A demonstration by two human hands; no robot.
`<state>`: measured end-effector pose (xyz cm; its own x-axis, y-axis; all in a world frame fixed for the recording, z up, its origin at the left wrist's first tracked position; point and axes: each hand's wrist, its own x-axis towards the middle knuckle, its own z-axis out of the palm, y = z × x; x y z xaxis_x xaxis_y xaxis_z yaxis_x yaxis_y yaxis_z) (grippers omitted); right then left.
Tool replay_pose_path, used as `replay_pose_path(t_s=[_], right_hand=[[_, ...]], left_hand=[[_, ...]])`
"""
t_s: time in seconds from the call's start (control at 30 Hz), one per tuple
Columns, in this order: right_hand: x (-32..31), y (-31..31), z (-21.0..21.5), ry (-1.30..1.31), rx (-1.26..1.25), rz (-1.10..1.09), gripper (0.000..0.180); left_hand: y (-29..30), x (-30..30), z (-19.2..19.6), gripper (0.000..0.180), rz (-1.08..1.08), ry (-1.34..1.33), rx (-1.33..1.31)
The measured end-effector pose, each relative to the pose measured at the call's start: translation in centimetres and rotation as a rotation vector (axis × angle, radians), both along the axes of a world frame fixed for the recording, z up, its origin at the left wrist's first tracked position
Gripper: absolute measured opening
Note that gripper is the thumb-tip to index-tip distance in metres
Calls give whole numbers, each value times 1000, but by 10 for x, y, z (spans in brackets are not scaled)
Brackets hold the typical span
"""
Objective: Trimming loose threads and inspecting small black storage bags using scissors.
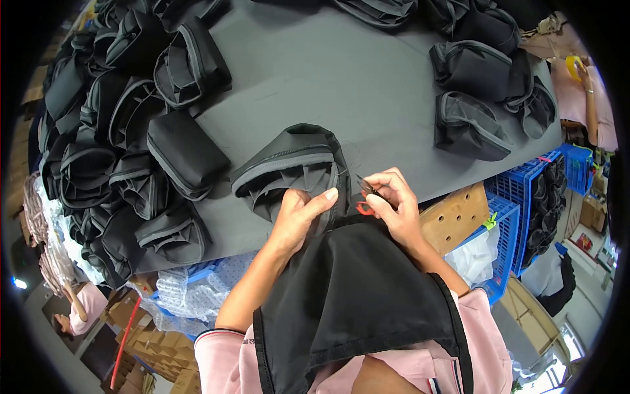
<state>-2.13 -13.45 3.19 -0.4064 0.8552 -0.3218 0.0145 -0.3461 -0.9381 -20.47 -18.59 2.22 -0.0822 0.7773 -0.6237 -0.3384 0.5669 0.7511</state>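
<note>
An unzipped black pouch (308,139) with a grey-edged zipper lies at the near edge of the table, its mouth toward me. My left hand (296,215) is closed on its near side, thumb along the zipper edge and the other fingers hidden inside. Just right of the pouch, my right hand (399,205) grips small thread snips (365,209) with dark blades and an orange-red handle. The blades point up and left, close to the zipper edge but apart from it. Fine loose threads show near the pouch's right side.
Black pouches (190,154) crowd the grey table's (295,72) left side; more pouches (472,69) sit at the right. Blue crates (515,190) and a holed wooden board (456,217) stand by the right edge. Cartons (157,348) lie lower left. Other people work at both sides.
</note>
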Motion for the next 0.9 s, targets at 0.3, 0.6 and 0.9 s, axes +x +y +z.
replay_pose_path(t_s=[0.3,0.6,0.9], right_hand=[[-16,13,-2,-67,304,104,25],[-17,26,11,-325,600,155,21],[-20,34,23,-85,184,15,17]], left_hand=[[6,-5,27,32,31,-251,34],[7,-6,23,31,32,-257,38],[43,-3,49,24,229,-369,25]])
